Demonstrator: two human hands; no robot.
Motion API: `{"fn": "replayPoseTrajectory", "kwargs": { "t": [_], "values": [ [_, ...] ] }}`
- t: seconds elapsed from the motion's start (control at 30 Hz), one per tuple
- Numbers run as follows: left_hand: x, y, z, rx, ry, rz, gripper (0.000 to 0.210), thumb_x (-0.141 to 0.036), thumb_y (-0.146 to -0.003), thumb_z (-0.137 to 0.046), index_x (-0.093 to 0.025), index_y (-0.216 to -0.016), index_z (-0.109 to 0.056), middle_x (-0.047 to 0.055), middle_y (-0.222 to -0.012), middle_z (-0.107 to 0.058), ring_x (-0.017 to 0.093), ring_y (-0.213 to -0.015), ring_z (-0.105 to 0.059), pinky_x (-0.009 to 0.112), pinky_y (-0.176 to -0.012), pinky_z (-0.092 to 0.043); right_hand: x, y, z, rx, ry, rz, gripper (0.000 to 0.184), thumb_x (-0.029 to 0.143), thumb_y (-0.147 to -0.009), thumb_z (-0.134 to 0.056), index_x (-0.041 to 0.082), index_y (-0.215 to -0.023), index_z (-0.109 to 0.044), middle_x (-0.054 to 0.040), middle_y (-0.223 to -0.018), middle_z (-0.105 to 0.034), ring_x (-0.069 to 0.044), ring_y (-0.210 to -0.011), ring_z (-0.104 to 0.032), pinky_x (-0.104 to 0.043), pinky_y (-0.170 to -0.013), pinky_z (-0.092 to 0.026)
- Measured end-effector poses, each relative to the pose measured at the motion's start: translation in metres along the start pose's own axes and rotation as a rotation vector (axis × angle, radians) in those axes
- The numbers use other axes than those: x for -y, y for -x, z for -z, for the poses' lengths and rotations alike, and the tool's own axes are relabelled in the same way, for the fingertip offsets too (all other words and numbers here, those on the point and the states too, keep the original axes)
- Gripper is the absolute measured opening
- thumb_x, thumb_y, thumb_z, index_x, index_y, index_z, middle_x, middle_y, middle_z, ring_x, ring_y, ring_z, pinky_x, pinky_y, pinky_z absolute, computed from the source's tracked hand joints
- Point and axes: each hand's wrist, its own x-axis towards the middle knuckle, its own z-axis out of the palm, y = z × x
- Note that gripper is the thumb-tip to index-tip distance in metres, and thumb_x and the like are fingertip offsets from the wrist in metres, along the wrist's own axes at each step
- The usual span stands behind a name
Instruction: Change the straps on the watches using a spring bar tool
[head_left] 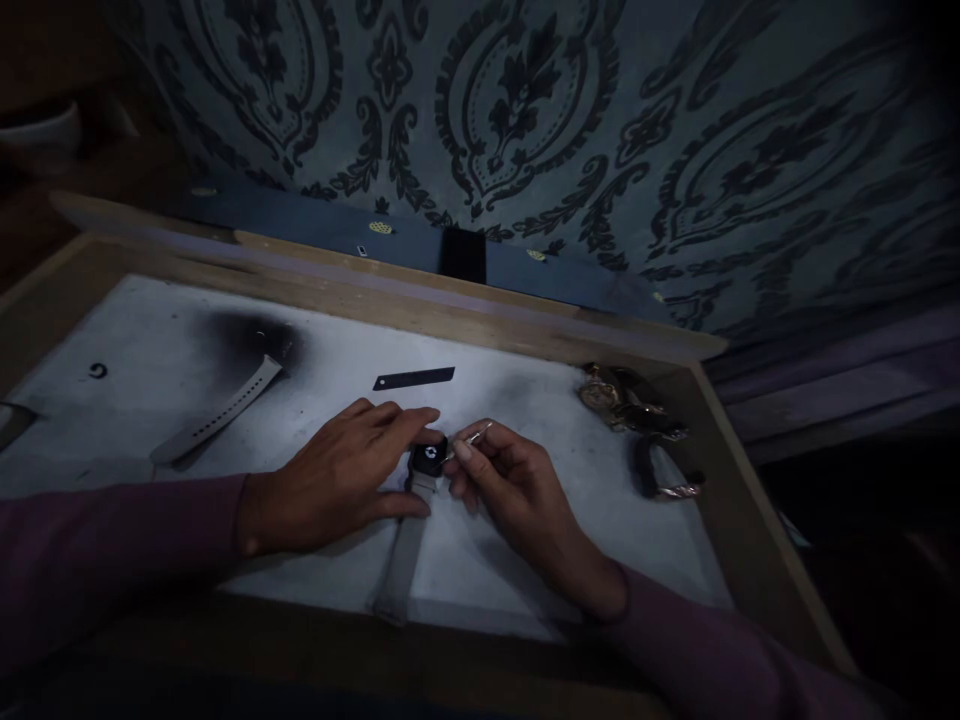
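Observation:
A small square smartwatch (430,455) lies on the white sheet, with a pale ring mark on its dark upward face. One grey watch strap (397,570) runs from it toward the tray's front edge. My left hand (349,470) steadies the watch, its fingers at the far edge and its thumb near the strap end. In my right hand (510,475), thumb and fingers pinch a slim silvery metal tool (478,433) beside the watch's right edge. The tool's exact kind cannot be made out. Another light strap piece with holes (232,405) rests to the left.
A flat dark blade-like strip (414,378) lies beyond my hands. Several wristwatches (611,395) sit at the right, near a dark looped band (660,470). A small black curl (97,370) is at the far left. A raised wooden rim (390,280) borders the sheet.

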Motion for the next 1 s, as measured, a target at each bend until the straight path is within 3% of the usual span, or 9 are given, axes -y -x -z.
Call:
{"fn": "replayPoseTrajectory", "kwargs": {
  "t": [0.17,0.3,0.43,0.67,0.83,1.0],
  "values": [
    [-0.002,-0.001,0.001,0.008,0.000,0.009,0.072,-0.034,-0.080,-0.075,-0.017,-0.135,-0.032,0.009,-0.126,-0.063,0.026,-0.110,-0.057,0.037,-0.087,-0.044,0.005,0.005,-0.002,-0.007,0.241,0.137,0.016,0.028,-0.095,-0.052,0.018,-0.083,-0.057,0.0026,-0.061,-0.056,-0.009,-0.049,-0.049,-0.019,-0.044,-0.040],
    [-0.001,0.000,0.001,0.006,0.011,0.005,0.067,-0.035,-0.083,-0.072,-0.017,-0.134,-0.033,0.010,-0.126,-0.062,0.026,-0.111,-0.057,0.038,-0.088,-0.044,0.013,0.010,-0.003,0.030,0.638,0.406,0.013,0.015,-0.095,-0.048,0.018,-0.086,-0.057,0.0004,-0.068,-0.058,-0.011,-0.056,-0.054,-0.022,-0.053,-0.044],
    [0.000,0.002,0.000,-0.001,0.019,0.004,0.066,-0.037,-0.085,-0.069,-0.018,-0.136,-0.032,0.010,-0.126,-0.061,0.026,-0.113,-0.057,0.039,-0.091,-0.043,0.016,0.010,-0.005,0.098,0.807,0.591,0.015,0.010,-0.094,-0.046,0.018,-0.088,-0.057,-0.0029,-0.074,-0.061,-0.014,-0.063,-0.057,-0.025,-0.058,-0.047],
    [0.004,0.003,-0.002,-0.041,0.049,-0.063,0.067,-0.039,-0.087,-0.066,-0.018,-0.138,-0.028,0.013,-0.126,-0.061,0.028,-0.111,-0.057,0.042,-0.091,-0.044,0.013,0.008,-0.007,0.080,0.733,0.543,0.014,0.010,-0.093,-0.048,0.021,-0.090,-0.057,-0.0016,-0.071,-0.058,-0.014,-0.059,-0.054,-0.026,-0.055,-0.045],
    [0.004,0.003,-0.002,-0.019,0.052,-0.041,0.069,-0.040,-0.086,-0.067,-0.017,-0.138,-0.029,0.013,-0.128,-0.060,0.028,-0.112,-0.056,0.043,-0.092,-0.044,0.009,0.009,-0.005,0.020,0.614,0.381,0.012,0.017,-0.094,-0.050,0.020,-0.084,-0.056,0.0007,-0.064,-0.057,-0.012,-0.054,-0.054,-0.024,-0.052,-0.043],
    [0.004,0.003,-0.001,-0.002,0.038,-0.038,0.070,-0.038,-0.085,-0.069,-0.017,-0.138,-0.029,0.012,-0.126,-0.060,0.028,-0.112,-0.055,0.042,-0.092,-0.043,0.001,0.008,-0.005,-0.007,0.358,0.198,0.017,0.029,-0.096,-0.050,0.020,-0.083,-0.055,0.0018,-0.062,-0.057,-0.010,-0.050,-0.052,-0.021,-0.047,-0.043]
  ]
}}
